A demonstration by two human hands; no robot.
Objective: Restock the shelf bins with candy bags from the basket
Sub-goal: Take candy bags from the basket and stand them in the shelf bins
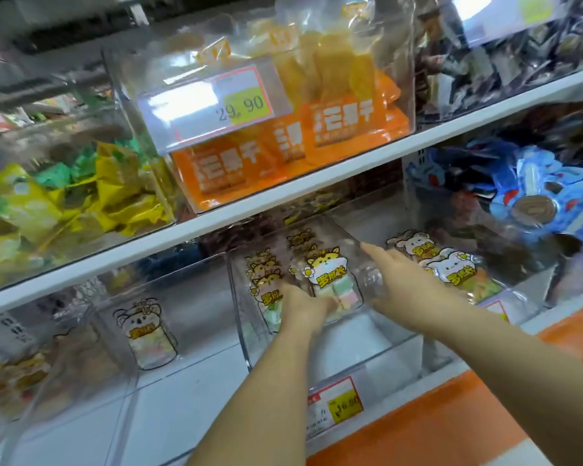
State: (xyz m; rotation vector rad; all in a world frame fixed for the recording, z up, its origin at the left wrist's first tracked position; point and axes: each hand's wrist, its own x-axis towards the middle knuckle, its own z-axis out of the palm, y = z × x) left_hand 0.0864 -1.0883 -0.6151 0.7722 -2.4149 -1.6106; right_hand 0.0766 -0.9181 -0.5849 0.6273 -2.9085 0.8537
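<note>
In the clear lower-shelf bin [367, 338], the left hand [303, 311] curls round a cat-print candy bag [327, 274], seating it upright; the right hand [398, 277] (fingers straight, empty) hovers beside. Next, probably: let go gently, bag balanced.

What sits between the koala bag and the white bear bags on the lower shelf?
In the head view, a clear bin of cat bags; the left hand holds one, the right hand reaches alongside.

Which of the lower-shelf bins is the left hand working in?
The middle bin, with the yellow cat bags: the left hand grips one there. The bin left of it holds a koala bag.
</note>
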